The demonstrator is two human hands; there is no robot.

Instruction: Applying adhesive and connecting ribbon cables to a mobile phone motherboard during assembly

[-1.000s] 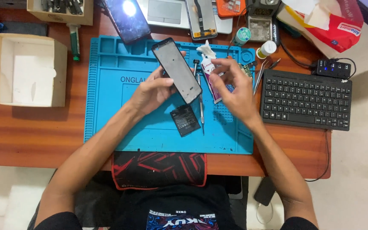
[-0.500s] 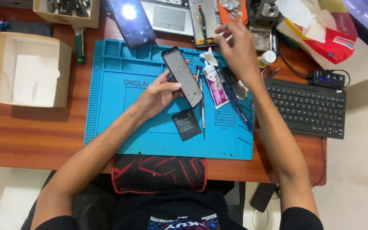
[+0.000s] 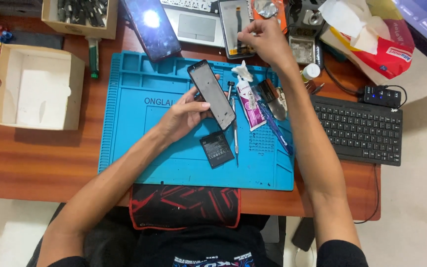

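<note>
Left hand (image 3: 186, 116) grips 1 dark phone frame (image 3: 211, 94), thumb and fingers pressed on its edges, holding it tilted above the blue work mat (image 3: 139, 148). Right hand (image 3: 265, 39) reaches past the mat's far edge, fingertips pinched together at 1 detached phone screen (image 3: 234, 24) lying by the laptop (image 3: 193, 24); whether it actually holds anything I cannot tell.

1 wooden desk (image 3: 40, 163) bears everything. 1 blue mat at centre. 1 black keyboard (image 3: 359, 131) right of the mat. 1 open white box (image 3: 35, 86) on the left. 1 dark phone (image 3: 151, 27) with a glare spot leans across the mat's top edge. On the mat: 1 white glue tube (image 3: 247, 101), 1 black battery (image 3: 216, 149) just below the frame, 1 thin metal tool (image 3: 234, 131) beside the battery.
</note>
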